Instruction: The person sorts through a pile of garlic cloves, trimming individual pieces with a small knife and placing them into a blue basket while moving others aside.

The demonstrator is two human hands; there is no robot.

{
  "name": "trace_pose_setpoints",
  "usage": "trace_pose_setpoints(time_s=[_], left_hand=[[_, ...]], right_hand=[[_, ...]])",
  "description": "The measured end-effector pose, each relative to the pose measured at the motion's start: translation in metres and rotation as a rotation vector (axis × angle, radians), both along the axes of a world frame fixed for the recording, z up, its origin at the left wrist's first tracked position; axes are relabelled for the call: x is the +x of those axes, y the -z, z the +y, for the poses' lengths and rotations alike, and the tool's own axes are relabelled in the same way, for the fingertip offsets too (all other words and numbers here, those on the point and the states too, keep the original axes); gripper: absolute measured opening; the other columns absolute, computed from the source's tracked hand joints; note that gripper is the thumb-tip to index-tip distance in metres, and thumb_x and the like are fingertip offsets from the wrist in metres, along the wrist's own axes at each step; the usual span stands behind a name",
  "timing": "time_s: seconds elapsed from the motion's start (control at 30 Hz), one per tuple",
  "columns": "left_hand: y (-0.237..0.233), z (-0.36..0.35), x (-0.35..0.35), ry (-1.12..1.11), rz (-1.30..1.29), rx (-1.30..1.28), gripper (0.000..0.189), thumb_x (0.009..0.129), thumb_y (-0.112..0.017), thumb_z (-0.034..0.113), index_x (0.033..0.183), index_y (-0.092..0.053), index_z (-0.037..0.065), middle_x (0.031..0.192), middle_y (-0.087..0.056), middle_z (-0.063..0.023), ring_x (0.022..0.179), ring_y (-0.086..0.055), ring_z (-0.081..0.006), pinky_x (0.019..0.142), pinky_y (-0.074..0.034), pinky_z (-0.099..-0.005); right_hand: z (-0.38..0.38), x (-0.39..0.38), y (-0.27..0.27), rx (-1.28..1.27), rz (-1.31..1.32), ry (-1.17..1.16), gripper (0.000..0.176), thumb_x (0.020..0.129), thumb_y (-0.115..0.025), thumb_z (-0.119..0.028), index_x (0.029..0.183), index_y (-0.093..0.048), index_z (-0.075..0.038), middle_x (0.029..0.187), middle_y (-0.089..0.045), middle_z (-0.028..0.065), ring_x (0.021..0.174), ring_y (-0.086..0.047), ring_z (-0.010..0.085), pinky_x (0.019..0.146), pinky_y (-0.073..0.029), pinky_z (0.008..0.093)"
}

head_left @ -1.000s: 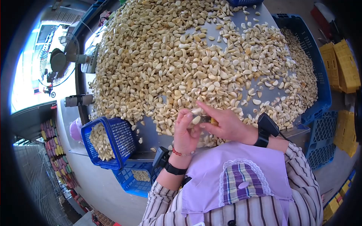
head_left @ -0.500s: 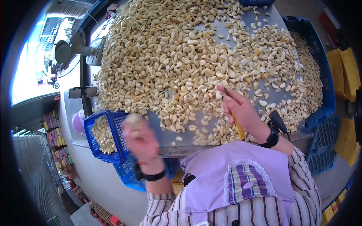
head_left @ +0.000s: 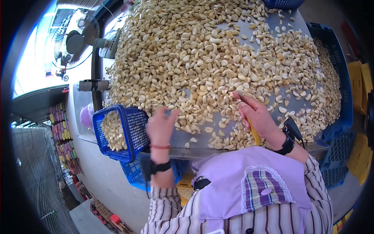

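Observation:
Peeled garlic cloves (head_left: 179, 58) lie in a thick spread over the metal table (head_left: 198, 141). My right hand (head_left: 256, 117) is closed round a small knife with a yellow handle (head_left: 255, 134); its short dark blade points up over the cloves. At the table's near left, my left hand (head_left: 160, 126) is held over the edge of the spread, fingers apart and slightly blurred, with nothing visible in them. Just left of that hand stands a blue basket (head_left: 126, 134), tilted, with garlic cloves inside.
A large blue crate (head_left: 344, 85) full of cloves sits at the table's right side. Another blue basket (head_left: 284, 3) stands at the far edge. A fan (head_left: 80, 41) is at the left, and yellow crates (head_left: 356, 82) are stacked at the right.
My left hand, with pale cloves at its fingers before, has moved right from the basket's side, and its fingers now look empty. My right hand keeps the knife in nearly the same place.

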State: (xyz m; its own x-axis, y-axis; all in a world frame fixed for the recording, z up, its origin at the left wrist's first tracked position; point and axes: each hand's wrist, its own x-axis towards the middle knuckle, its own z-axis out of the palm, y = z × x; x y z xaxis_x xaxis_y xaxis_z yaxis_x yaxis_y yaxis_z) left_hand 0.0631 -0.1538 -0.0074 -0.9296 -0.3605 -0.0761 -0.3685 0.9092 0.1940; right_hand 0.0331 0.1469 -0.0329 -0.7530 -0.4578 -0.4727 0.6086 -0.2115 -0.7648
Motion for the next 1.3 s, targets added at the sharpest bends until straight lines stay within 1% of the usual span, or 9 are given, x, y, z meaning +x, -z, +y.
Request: trace_pose_setpoints(time_s=[0.17, 0.27, 0.37, 0.5, 0.57, 0.77, 1.07, 1.23, 1.3], left_hand=[[0.06, -0.024, 0.002, 0.013, -0.095, 0.609, 0.03, 0.081, -0.067, 0.028, 0.095, -0.063, 0.002, 0.085, -0.068, -0.0115, 0.063, -0.064, -0.0219, 0.054, -0.048, -0.0255], [0.024, -0.008, -0.004, -0.25, 0.459, 1.643, 0.021, 0.086, -0.057, 0.015, 0.103, -0.054, 0.004, 0.084, -0.065, -0.0094, 0.059, -0.058, -0.0126, 0.046, -0.04, -0.0208], [0.034, -0.048, -0.03, -0.157, 0.329, 1.347, 0.022, 0.086, -0.058, 0.017, 0.103, -0.059, 0.003, 0.083, -0.066, -0.0087, 0.065, -0.062, -0.0168, 0.048, -0.043, -0.0227], [0.072, -0.037, -0.055, 0.295, 0.079, -0.078, 0.023, 0.086, -0.059, 0.019, 0.102, -0.063, 0.003, 0.083, -0.067, -0.0112, 0.073, -0.064, -0.0245, 0.063, -0.05, -0.0323], [0.072, -0.034, -0.059, 0.234, 0.049, -0.043, 0.024, 0.084, -0.061, 0.018, 0.104, -0.064, 0.004, 0.086, -0.066, -0.0135, 0.073, -0.063, -0.0276, 0.066, -0.049, -0.0371], [0.045, -0.01, -0.033, -0.227, 0.089, 1.045, 0.016, 0.086, -0.063, 0.009, 0.098, -0.066, -0.001, 0.073, -0.059, 0.0038, 0.063, -0.048, -0.0014, 0.054, -0.037, -0.0161], [0.021, 0.102, 0.009, 0.231, 0.256, 1.278, 0.011, 0.086, -0.059, 0.008, 0.094, -0.061, 0.001, 0.075, -0.06, -0.0022, 0.055, -0.047, -0.0065, 0.053, -0.04, -0.0179], [0.011, 0.072, -0.031, -0.344, 0.555, 2.429, 0.014, 0.093, -0.053, 0.022, 0.092, -0.053, 0.008, 0.068, -0.048, -0.0014, 0.048, -0.039, -0.0081, 0.045, -0.039, -0.02], [0.031, 0.015, -0.062, 0.035, 0.42, 2.297, 0.012, 0.094, -0.052, 0.021, 0.093, -0.054, 0.009, 0.071, -0.049, -0.0014, 0.048, -0.037, -0.006, 0.041, -0.036, -0.0183]], right_hand=[[0.008, -0.001, -0.006, 0.104, 0.005, -0.01, 0.04, 0.097, -0.045, -0.019, 0.135, -0.045, -0.005, 0.071, -0.046, -0.0033, 0.049, -0.041, 0.0029, 0.046, -0.037, 0.0162], [0.004, -0.002, 0.003, 0.026, -0.019, 0.05, 0.04, 0.096, -0.05, -0.023, 0.134, -0.048, -0.011, 0.07, -0.047, -0.0031, 0.049, -0.042, 0.0021, 0.046, -0.036, 0.0165], [-0.003, -0.001, 0.005, 0.038, -0.005, 0.016, 0.04, 0.096, -0.05, -0.022, 0.134, -0.048, -0.011, 0.07, -0.048, -0.0028, 0.048, -0.042, 0.0021, 0.045, -0.036, 0.0168], [-0.002, 0.003, -0.002, 0.089, -0.013, -0.084, 0.039, 0.097, -0.046, -0.02, 0.135, -0.047, -0.009, 0.071, -0.046, -0.0035, 0.05, -0.042, 0.0028, 0.046, -0.037, 0.0161], [0.0, 0.002, 0.0, 0.08, -0.016, -0.07, 0.04, 0.096, -0.047, -0.02, 0.135, -0.047, -0.011, 0.071, -0.045, -0.0035, 0.05, -0.041, 0.0029, 0.046, -0.037, 0.0162], [0.005, 0.002, -0.006, 0.158, 0.043, -0.02, 0.045, 0.093, -0.055, -0.024, 0.134, -0.047, -0.008, 0.075, -0.053, -0.0015, 0.055, -0.048, 0.0026, 0.05, -0.04, 0.0172], [-0.005, 0.008, -0.016, 0.043, 0.089, -0.227, 0.048, 0.095, -0.052, -0.021, 0.14, -0.04, -0.01, 0.079, -0.054, -0.0015, 0.062, -0.048, 0.0031, 0.054, -0.041, 0.0193], [0.001, -0.001, -0.009, -0.002, -0.076, -0.025, 0.041, 0.097, -0.048, -0.021, 0.136, -0.047, -0.011, 0.072, -0.049, -0.0037, 0.05, -0.042, 0.0025, 0.047, -0.038, 0.017], [0.002, -0.002, -0.009, 0.014, -0.094, -0.014, 0.04, 0.097, -0.048, -0.021, 0.136, -0.047, -0.011, 0.072, -0.048, -0.0035, 0.05, -0.042, 0.0029, 0.046, -0.038, 0.0172]])
